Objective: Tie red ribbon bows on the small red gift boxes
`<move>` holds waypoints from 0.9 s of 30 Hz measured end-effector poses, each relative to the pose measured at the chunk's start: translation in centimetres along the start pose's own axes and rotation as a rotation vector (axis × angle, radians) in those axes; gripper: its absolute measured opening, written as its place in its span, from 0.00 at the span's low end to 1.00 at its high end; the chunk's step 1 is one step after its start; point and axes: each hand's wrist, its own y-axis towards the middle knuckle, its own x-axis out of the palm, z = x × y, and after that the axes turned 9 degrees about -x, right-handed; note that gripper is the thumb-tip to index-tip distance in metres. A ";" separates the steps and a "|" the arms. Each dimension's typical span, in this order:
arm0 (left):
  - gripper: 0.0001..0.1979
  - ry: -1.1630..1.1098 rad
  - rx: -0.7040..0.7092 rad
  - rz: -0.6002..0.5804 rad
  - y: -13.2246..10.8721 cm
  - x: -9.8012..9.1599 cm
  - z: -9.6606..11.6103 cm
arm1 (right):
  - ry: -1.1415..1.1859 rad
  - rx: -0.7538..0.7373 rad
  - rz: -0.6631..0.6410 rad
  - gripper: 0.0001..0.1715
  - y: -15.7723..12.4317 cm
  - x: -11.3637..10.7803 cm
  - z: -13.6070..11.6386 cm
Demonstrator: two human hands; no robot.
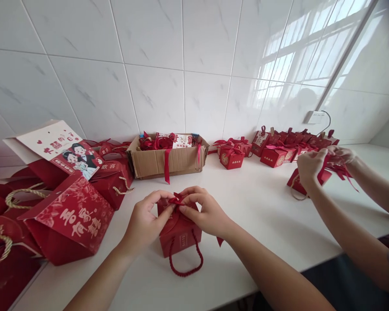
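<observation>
A small red gift box (pixel 178 246) stands on the white table in front of me, its red rope handle (pixel 186 273) hanging down over the near side. On top of it, a red ribbon (pixel 177 199) is pinched between the fingertips of my left hand (pixel 151 216) and my right hand (pixel 204 209). Both hands are closed, thumbs against fingers, close together over the lid. One ribbon end shows below my right wrist. The exact shape of the knot or loop is partly covered by my fingers.
Large red gift boxes (pixel 71 220) crowd the left side. A cardboard box (pixel 165 164) of ribbons stands by the tiled wall. Finished-looking small boxes (pixel 274 156) line the back right. At right, a co-worker's hands (pixel 314 166) hold ribbon over another red box (pixel 298 183).
</observation>
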 end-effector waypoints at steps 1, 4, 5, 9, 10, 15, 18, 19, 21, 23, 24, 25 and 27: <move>0.04 -0.001 0.002 -0.006 0.0 0.0 0.0 | 0.025 0.000 -0.023 0.05 0.1 0.0 0.1; 0.06 -0.017 -0.003 0.008 0.1 0.1 0.0 | 0.141 -0.025 -0.057 0.06 0.2 0.3 0.5; 0.06 -0.030 -0.015 0.036 0.2 0.2 0.0 | 0.199 -0.030 -0.052 0.06 0.2 0.4 0.7; 0.04 -0.049 -0.078 0.104 0.2 0.2 -0.2 | 0.439 0.022 0.005 0.06 0.3 0.9 0.9; 0.03 -0.046 -0.084 0.084 0.2 0.1 -0.3 | 0.479 0.045 0.019 0.07 0.3 1.0 0.8; 0.03 -0.094 -0.060 -0.049 0.0 -0.7 0.0 | 0.589 0.109 0.049 0.09 0.2 1.0 0.7; 0.03 -0.079 -0.051 -0.111 0.0 -1.0 0.3 | 0.604 0.117 0.063 0.10 0.1 1.0 0.8; 0.04 -0.070 -0.046 -0.115 0.0 -1.0 0.3 | 0.592 0.113 0.070 0.10 0.1 1.0 0.9; 0.05 -0.062 -0.029 -0.102 0.1 -0.9 0.1 | 0.545 0.093 0.087 0.11 0.1 1.1 1.0; 0.05 -0.071 -0.012 -0.089 0.1 -0.9 -0.2 | 0.482 0.074 0.100 0.11 0.1 1.1 0.9; 0.05 -0.077 -0.011 -0.088 0.1 -1.0 -0.4 | 0.449 0.067 0.101 0.11 0.1 1.1 0.9; 0.05 -0.080 -0.016 -0.096 0.2 -1.0 -0.5 | 0.415 0.058 0.098 0.12 0.1 1.1 0.8; 0.05 -0.081 -0.025 -0.114 0.2 -1.1 -0.6 | 0.355 0.041 0.091 0.16 0.1 1.1 0.8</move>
